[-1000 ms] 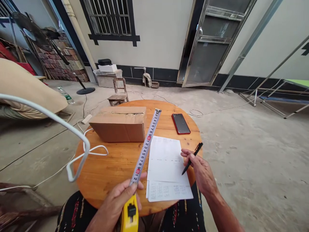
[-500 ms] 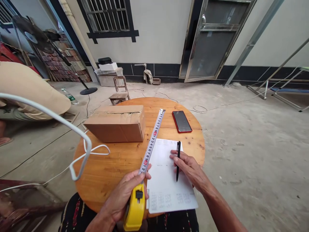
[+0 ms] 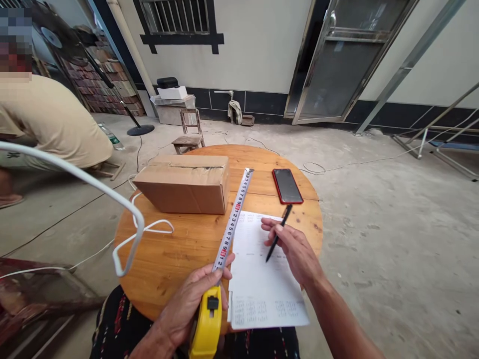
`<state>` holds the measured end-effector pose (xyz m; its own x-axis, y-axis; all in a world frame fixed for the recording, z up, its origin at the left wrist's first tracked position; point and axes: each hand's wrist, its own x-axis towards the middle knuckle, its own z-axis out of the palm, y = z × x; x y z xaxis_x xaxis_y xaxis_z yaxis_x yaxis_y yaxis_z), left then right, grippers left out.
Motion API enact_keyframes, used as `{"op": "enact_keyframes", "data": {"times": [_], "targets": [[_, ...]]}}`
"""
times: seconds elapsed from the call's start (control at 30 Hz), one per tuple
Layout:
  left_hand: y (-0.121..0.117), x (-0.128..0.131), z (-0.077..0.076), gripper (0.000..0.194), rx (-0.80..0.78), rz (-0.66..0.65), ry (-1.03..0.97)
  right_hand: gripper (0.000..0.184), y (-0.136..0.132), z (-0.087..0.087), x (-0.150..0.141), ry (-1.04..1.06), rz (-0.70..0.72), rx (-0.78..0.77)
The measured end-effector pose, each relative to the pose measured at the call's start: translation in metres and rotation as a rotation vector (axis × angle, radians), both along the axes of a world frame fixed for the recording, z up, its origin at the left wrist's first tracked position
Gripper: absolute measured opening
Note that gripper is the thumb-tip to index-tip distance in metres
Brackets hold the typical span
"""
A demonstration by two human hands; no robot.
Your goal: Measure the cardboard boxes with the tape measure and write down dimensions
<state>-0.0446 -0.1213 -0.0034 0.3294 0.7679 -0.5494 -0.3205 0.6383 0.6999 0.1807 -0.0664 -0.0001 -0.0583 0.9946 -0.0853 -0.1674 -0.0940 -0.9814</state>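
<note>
My left hand (image 3: 194, 294) is closed round a yellow tape measure (image 3: 207, 326), thumb on the pulled-out blade. The blade slants up and away over the round wooden table (image 3: 175, 259), its metal end past the cardboard box (image 3: 187, 192). In my right hand (image 3: 295, 244) a black pen (image 3: 279, 234) is held between thumb and fingers, its tip pointing down over the paper sheets (image 3: 258, 279). Rows of writing run along the top and bottom of the top sheet. A phone with a red edge (image 3: 287, 186) lies beyond my right hand.
A white bent tube (image 3: 129, 209) arches over the table's left side, with a white cable near it. A small wooden chair (image 3: 188, 134) stands behind the table. At the left a person in a beige shirt (image 3: 63, 117) sits near a standing fan (image 3: 140, 129). Cables cross the floor.
The pen has tilted from near upright to a slant, its tip shifted up and left, as my right hand moved slightly. The left hand still holds the tape. The view has shifted a little.
</note>
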Motion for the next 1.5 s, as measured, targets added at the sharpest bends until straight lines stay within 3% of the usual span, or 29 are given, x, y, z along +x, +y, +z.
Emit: {"op": "enact_keyframes", "data": {"times": [0.13, 0.3, 0.47, 0.77, 1.0, 1.23, 1.5], "targets": [[0.002, -0.002, -0.001, 0.017, -0.009, 0.004, 0.012, 0.032, 0.026, -0.003, -0.023, 0.164, 0.132, -0.070], [0.002, -0.005, -0.003, 0.018, -0.013, -0.007, -0.021, 0.027, 0.042, -0.012, -0.028, 0.261, 0.151, -0.169], [0.002, -0.008, -0.005, 0.018, 0.017, -0.013, -0.032, 0.025, 0.043, -0.015, -0.026, 0.324, 0.122, -0.166], [0.007, -0.008, -0.001, 0.021, 0.017, -0.006, 0.041, 0.030, 0.032, -0.021, -0.009, 0.197, 0.114, -0.099], [0.007, -0.010, 0.001, 0.023, 0.008, -0.033, 0.120, 0.029, 0.026, -0.027, 0.003, -0.034, 0.062, -0.059], [0.008, -0.010, 0.000, 0.036, -0.029, -0.091, 0.222, 0.029, 0.028, -0.027, 0.004, -0.010, 0.084, -0.026], [0.009, -0.012, 0.001, 0.038, 0.007, -0.124, 0.233, 0.030, 0.025, -0.024, -0.003, -0.019, 0.107, -0.010]]}}
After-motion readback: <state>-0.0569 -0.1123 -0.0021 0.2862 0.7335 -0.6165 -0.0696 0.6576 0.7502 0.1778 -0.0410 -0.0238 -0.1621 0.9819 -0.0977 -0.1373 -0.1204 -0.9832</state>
